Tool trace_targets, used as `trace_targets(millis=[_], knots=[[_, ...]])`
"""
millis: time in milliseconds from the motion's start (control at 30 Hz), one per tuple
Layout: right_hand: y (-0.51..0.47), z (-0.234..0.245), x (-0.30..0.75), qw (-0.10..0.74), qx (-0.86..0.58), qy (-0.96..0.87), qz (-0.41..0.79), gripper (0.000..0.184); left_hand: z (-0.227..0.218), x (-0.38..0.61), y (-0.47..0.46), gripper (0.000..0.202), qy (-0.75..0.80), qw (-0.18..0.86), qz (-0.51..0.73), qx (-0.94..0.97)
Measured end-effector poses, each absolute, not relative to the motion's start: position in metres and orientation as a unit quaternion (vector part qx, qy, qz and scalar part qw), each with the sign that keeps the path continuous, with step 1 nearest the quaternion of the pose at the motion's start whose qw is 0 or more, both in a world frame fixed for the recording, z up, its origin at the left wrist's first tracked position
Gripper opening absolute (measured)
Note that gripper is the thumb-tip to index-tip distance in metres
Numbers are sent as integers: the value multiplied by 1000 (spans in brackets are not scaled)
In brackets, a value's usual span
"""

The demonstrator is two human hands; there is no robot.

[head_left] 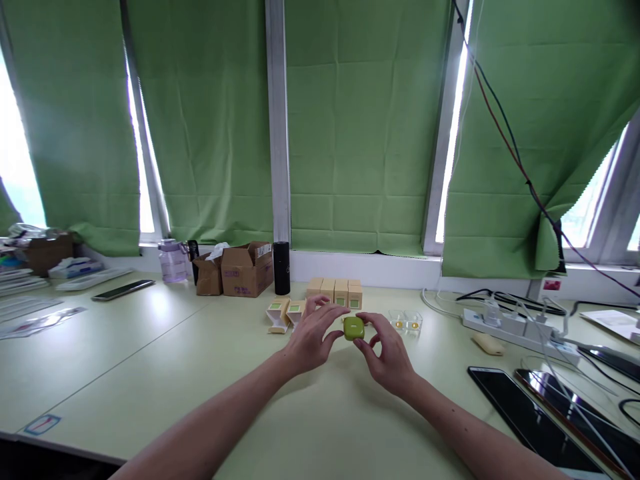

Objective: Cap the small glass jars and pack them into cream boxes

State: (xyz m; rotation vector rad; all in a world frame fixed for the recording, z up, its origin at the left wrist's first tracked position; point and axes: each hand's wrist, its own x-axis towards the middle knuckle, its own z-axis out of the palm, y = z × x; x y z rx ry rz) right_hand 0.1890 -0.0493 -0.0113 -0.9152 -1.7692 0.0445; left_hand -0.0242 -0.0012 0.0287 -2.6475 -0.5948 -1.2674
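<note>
A small, rounded green case (354, 328) is held up over the table in front of me. My right hand (390, 357) pinches it, with the index finger at the top right corner and the thumb under the lower edge. From the other side, my left hand (315, 337) has thumb and index finger at the case's left edge. Behind my left hand stand two opened small cartons (279, 315) with green labels, partly hidden by it. Small closed tan boxes (341, 292) form a row farther back. Clear plastic holders (405, 323) with yellowish bits lie right of my right hand.
Brown cardboard boxes (245, 270), a black cylinder (281, 268) and a purple bottle (173, 261) line the back. On the right are a power strip (517, 333) with cables, a beige object (488, 344) and dark tablets (525, 413). A phone-like slab (123, 290) lies at left.
</note>
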Motion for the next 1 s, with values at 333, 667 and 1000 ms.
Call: trace_targets(millis=[333,667,1000], knots=[[-50,-12,188,531,-389,-753,-10,42,28,-24,-7,54,-174,143,-369,-902],[-46,-15,189,533,-403,-744,-18,38,29,-21,-6,38,-194,85,-387,-898],[-30,-28,197,272,-556,-783,-56,15,18,-27,17,46,-272,-92,-479,-830]])
